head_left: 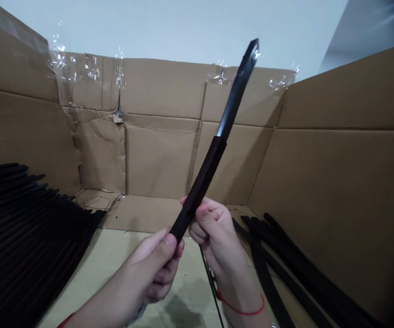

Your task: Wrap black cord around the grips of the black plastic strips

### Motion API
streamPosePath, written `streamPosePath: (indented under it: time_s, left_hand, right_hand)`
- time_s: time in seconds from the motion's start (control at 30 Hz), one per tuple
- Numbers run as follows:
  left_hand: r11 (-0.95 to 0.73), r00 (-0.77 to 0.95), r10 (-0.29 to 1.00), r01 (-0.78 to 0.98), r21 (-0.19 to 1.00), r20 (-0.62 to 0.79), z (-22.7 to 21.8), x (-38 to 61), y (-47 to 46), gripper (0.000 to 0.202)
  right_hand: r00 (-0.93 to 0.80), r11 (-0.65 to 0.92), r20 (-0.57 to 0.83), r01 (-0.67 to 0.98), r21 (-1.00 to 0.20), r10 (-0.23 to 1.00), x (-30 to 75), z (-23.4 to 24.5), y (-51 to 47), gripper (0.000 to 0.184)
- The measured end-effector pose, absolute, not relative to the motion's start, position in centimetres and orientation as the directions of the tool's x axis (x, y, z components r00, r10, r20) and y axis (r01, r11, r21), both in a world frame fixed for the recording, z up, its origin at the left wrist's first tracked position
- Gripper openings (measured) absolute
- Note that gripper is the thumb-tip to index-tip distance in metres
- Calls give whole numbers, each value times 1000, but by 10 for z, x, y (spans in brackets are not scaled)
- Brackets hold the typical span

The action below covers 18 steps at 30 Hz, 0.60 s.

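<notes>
Both of my hands are on a long black strip (pixel 231 109) held up at a slant. Its upper end is smooth, shiny and pointed. Thin dark cord (pixel 217 148) is wound in tight rings around its middle. My left hand (pixel 159 262) grips the lower end, thumb on top and fingers curled beneath. Just above it, my right hand (pixel 215 230) is closed against the strip's right side, thumb and fingers pinched together. A thin black cord (pixel 210 282) hangs below my right hand; whether the fingers hold it is hidden.
Tall cardboard walls (pixel 163 155) with clear tape along the top surround the work area. A dense pile of black strips (pixel 39 228) lies at the left. Several more long black strips (pixel 296 264) lie at the right, over a pale surface (pixel 111 273).
</notes>
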<state>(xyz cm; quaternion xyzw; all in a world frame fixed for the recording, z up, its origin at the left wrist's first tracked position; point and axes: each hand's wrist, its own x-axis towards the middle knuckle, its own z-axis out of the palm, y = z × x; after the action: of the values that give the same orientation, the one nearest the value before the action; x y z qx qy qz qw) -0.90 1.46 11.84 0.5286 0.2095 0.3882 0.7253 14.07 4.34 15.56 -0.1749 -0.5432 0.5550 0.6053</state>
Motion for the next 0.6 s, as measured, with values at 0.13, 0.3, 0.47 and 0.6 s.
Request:
streamPosePath:
  time_s: [0.13, 0.3, 0.47, 0.6]
  left_hand:
    - [143, 636, 757, -385, 912, 150, 126, -13, 10, 54]
    - [199, 699, 682, -462, 864, 217, 116, -17, 12, 47]
    - [184, 726, 666, -378, 907, 168, 110, -18, 28, 52]
    - [-209, 415, 873, -160, 965, 258, 118, -20, 33, 50]
  right_hand:
    - [-329, 302, 456, -423, -854, 827, 144, 157, 41, 44]
    - [-238, 381, 490, -387, -840, 838, 140, 160, 33, 25]
    - [-31, 526, 548, -241, -815, 836, 129, 162, 23, 24]
    - [-53, 490, 521, -272, -828, 852, 128, 159, 33, 24]
